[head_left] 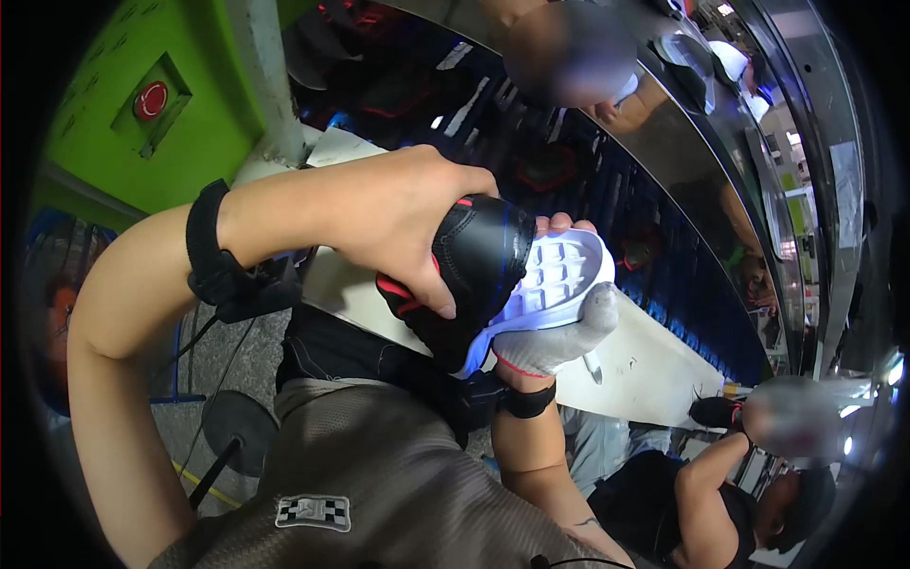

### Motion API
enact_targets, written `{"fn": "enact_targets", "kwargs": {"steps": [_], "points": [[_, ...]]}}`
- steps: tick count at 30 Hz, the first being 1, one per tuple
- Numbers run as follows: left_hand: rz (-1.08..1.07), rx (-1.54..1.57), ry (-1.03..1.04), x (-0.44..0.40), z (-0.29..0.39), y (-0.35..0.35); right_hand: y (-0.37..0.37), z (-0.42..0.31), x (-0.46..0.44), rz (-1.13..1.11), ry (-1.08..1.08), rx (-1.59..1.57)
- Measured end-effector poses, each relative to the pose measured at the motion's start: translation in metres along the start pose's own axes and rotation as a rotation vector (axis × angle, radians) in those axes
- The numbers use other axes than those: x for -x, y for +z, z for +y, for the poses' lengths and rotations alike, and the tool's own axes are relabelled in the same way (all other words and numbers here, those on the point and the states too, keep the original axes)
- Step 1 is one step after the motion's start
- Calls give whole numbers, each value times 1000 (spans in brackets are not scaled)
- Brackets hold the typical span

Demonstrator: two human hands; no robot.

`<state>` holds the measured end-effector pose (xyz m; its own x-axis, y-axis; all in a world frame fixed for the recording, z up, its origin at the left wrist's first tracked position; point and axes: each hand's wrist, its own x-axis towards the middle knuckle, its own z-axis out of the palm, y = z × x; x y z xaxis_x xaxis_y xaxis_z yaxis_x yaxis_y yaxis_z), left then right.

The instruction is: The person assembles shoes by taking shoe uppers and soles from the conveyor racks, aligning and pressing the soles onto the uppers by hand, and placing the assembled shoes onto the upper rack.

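My left hand [412,213] is wrapped around a black shoe upper [483,251] with red trim, its thumb pressed on the near side. In my right hand [559,341], which wears a pale grey glove with bare fingertips, lies a white shoe sole [559,275]. The sole's inner face, a grid of square hollows, faces up at one end. Over the sole's other end sits the upper, hiding that part. Whether the two are joined there, I cannot tell.
A white ledge [654,360] runs below my hands, with a white pen-like stick [593,368] on it. Beyond lies a dark roller conveyor [464,123] carrying shoe parts. A green panel [204,57] holds a red button [150,100]. A co-worker [701,493] is at lower right, near a black shoe [718,412].
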<state>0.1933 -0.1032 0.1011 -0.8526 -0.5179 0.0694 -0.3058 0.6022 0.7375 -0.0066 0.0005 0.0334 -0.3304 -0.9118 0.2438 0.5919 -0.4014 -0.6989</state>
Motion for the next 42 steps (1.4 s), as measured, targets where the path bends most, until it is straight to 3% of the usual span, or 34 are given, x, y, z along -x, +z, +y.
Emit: {"fn": "enact_targets", "kwargs": {"steps": [2,6,8,11,14,15,16,19,22,24,26,30,32,34,35,37,38,40,42], "points": [[53,6,59,-2,-2,3,1,-1,-4,-29,64,-91],[7,15,-43,-15,21,4,3,-18,-11,-162,145,159],[31,-157,50,-30,30,12,-4,-32,-15,-195,181,253],[-4,-150,167,-48,49,18,-11,-58,-10,-135,198,344],[-104,-53,238,-57,64,27,-30,-91,-5,-247,166,462],[-59,-93,284,-56,70,30,-31,-106,-3,-271,226,724],[-18,-134,327,-54,76,31,-31,-121,-4,-332,246,916],[-180,-220,291,-47,95,33,-20,-160,-8,-687,213,1310],[-285,-293,203,-26,96,34,0,-170,2,-855,206,1300],[-143,-226,387,-2,79,24,18,-163,3,-984,102,1167],[-161,-223,448,15,58,6,-1,-135,22,-874,214,949],[-110,-372,448,40,32,-20,-56,-52,55,-738,520,1093],[-36,-416,496,51,4,-11,-54,-46,61,-665,420,1067],[135,-477,506,57,-27,13,-43,-73,59,-551,492,1415],[135,-466,526,53,-37,29,-56,-74,58,-568,339,1476],[136,-229,310,47,-45,65,-56,-95,52,-621,293,1755],[132,-208,329,44,-48,78,-56,-97,52,-650,290,1903],[-65,-76,120,38,-46,96,-60,-90,57,-705,203,2033],[-26,-32,75,19,-46,102,-55,-89,56,-680,226,2048]]}}
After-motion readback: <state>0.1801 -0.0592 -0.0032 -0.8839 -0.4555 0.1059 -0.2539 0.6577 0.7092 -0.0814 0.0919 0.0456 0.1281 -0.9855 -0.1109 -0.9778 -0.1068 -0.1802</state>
